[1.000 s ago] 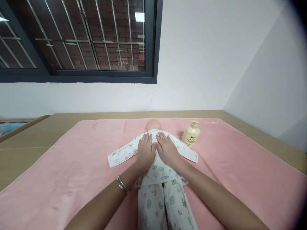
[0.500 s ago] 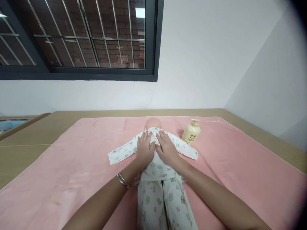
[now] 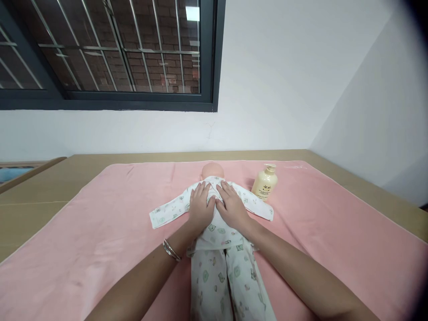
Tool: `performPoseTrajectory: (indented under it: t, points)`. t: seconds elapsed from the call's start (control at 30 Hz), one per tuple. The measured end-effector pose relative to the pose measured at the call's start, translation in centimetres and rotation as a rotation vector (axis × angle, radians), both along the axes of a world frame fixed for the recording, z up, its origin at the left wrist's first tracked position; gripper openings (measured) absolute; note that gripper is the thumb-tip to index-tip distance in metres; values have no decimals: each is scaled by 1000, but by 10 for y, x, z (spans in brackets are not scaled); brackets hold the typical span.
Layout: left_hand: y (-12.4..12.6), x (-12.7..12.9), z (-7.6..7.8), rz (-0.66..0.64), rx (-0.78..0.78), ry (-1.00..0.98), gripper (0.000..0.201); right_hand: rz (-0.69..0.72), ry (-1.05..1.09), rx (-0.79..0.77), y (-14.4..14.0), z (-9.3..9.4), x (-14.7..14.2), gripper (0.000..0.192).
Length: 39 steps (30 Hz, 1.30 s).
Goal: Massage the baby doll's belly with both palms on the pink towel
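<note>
Soft printed-cotton doll (image 3: 219, 249), flat left hand (image 3: 199, 207), right hand (image 3: 231, 206)

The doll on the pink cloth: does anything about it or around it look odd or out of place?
Nothing stands out. The doll lies straight on the pink cloth, both sleeves spread. The left hand and right hand rest flat on its top. The bottle stands upright, unspilled.

A cream pump bottle (image 3: 264, 183) stood upright on the pink blanket (image 3: 100, 232). The blanket covered a tan table (image 3: 40, 196). Beyond the blanket rose a white wall (image 3: 284, 89) with a dark-framed barred window (image 3: 107, 53).
</note>
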<state>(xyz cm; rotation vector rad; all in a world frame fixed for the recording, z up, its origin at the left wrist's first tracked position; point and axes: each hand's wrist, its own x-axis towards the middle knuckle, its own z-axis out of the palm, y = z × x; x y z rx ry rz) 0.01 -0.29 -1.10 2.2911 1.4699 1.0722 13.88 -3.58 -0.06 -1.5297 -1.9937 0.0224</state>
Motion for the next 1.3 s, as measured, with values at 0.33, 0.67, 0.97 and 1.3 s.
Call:
performPoseTrajectory:
  t: [0.33, 0.67, 0.97, 1.3]
  points:
    - [-1, 0, 0, 7, 1, -13, 46, -107, 47, -56, -5, 0, -2, 53]
    - [-5, 0, 0, 38, 88, -73, 42, -163, 149, -124, -4, 3, -1, 56]
    - [-4, 0, -4, 57, 144, -48, 41, -219, 195, -80, 9, 10, 16, 51]
    - [-2, -2, -13, -22, 255, -201, 42, -14, 120, 216, -14, 34, 6, 50]
